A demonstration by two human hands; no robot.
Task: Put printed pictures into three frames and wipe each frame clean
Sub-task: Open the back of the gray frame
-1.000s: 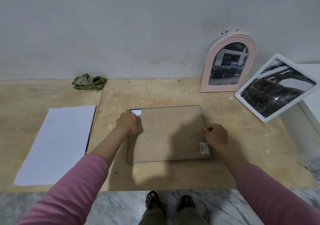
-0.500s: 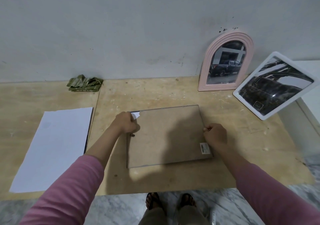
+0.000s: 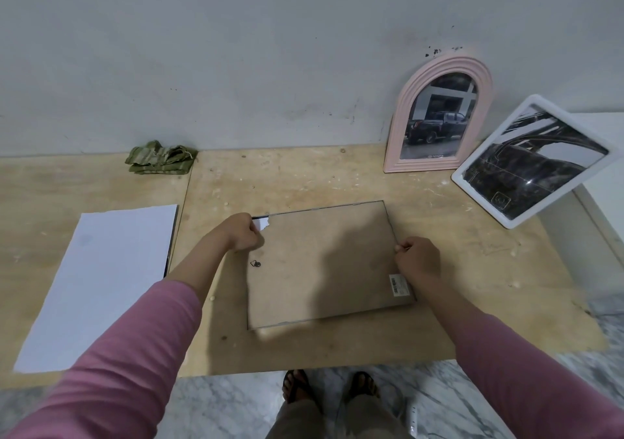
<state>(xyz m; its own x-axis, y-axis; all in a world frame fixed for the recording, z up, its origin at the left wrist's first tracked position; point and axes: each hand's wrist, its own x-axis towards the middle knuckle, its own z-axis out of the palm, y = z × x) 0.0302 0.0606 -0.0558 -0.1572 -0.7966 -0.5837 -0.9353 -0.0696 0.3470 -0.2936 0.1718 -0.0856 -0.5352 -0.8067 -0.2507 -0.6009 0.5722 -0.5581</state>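
Note:
A rectangular frame [image 3: 324, 266] lies face down on the wooden board, its brown backing up, a small metal hanger near its left side and a barcode sticker at its right. The backing's far left corner is torn, showing white paper. My left hand [image 3: 244, 232] is closed at that left edge. My right hand [image 3: 417, 258] pinches the right edge. A pink arched frame [image 3: 439, 114] with a truck picture leans on the wall. A white frame [image 3: 533, 161] with a dark car picture leans at the far right. A green cloth [image 3: 160, 161] lies crumpled by the wall.
A white sheet of paper [image 3: 98, 283], blank side up, lies on the board's left part. A white ledge [image 3: 604, 209] stands at the right. The board's front edge drops to a marble floor, where my sandalled feet [image 3: 329, 388] show.
My left hand has slid a little away from me along the frame's left edge, uncovering the metal hanger. The right hand stays at the right edge. The view has shifted slightly.

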